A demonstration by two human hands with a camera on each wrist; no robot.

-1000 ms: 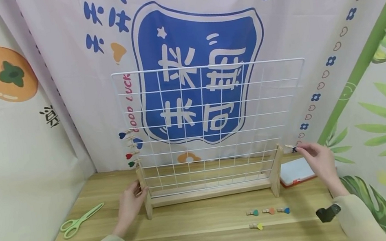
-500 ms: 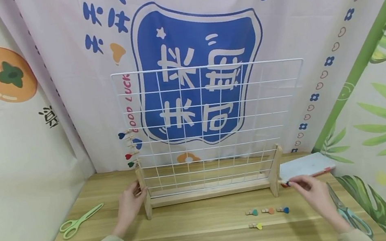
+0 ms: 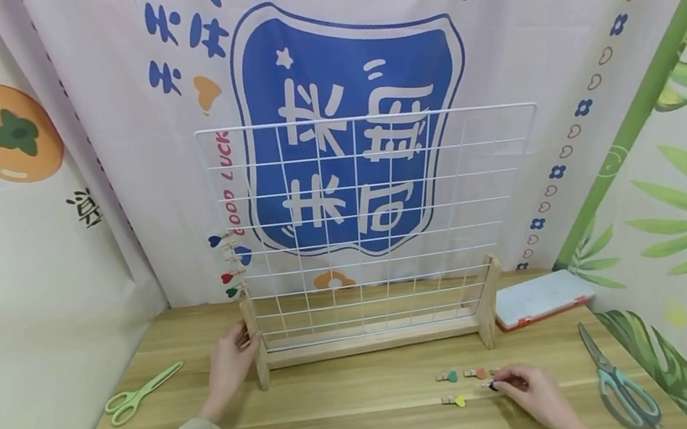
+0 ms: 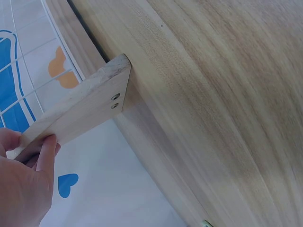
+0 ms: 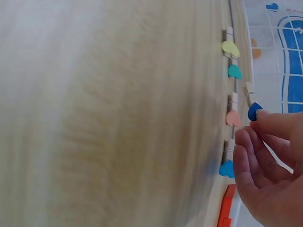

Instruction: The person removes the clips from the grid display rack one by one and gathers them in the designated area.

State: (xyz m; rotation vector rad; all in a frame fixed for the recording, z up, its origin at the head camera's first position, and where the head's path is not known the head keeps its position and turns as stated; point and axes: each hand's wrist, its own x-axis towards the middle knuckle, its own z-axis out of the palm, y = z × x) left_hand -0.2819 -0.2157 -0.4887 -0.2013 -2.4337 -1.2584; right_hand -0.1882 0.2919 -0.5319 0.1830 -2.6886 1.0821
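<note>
A white wire grid (image 3: 377,217) stands in a wooden stand (image 3: 375,343) on the table. My left hand (image 3: 232,352) grips the stand's left post (image 4: 80,111) between thumb and fingers. Several heart-tipped wooden clips (image 3: 228,264) hang on the grid's left edge. My right hand (image 3: 529,388) is low over the table in front of the stand and pinches a small clip with a dark blue heart (image 5: 254,110). Loose clips lie beside it: yellow (image 5: 230,47), teal (image 5: 234,71), pink-orange (image 5: 233,117) and blue (image 5: 227,169).
Light green scissors (image 3: 138,395) lie at the table's left. Teal-handled scissors (image 3: 617,377) lie at the right edge. A white box with a red base (image 3: 540,297) sits behind the stand's right post. Printed fabric hangs behind and on both sides.
My right hand has come down from beside the grid's right post to the table by the loose clips, carrying the clip. The left hand has stayed on the post.
</note>
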